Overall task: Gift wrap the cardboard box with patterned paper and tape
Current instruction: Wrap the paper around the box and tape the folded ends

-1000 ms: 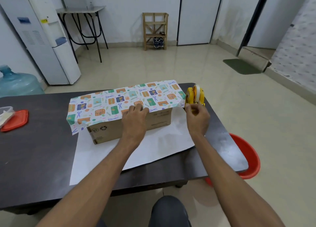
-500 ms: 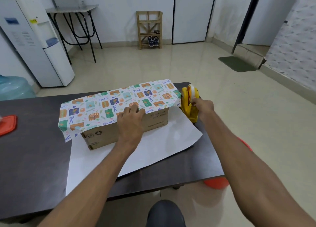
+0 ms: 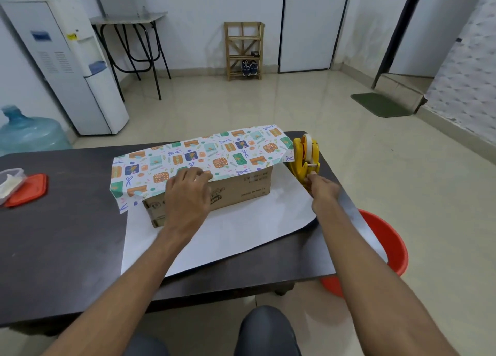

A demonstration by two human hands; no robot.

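Both hands are busy: the left hand [image 3: 188, 194] lies flat with fingers spread, pressing the folded edge of the patterned paper [image 3: 198, 157] onto the top of the cardboard box [image 3: 241, 192], while the right hand [image 3: 320, 188] pinches at the cutter end of the yellow tape dispenser [image 3: 304, 158], apparently nipping the free end of tape, though the tape itself is too fine to make out. The box sits on the paper's white underside, near the middle of the dark table [image 3: 67, 237], with its near face bare and the dispenser just beside its right end. To do this step well, the pressing hand should hold the flap taut and unmoved, and the pull should run straight toward the body, then down across the blade, so the light dispenser does not tip or slide.
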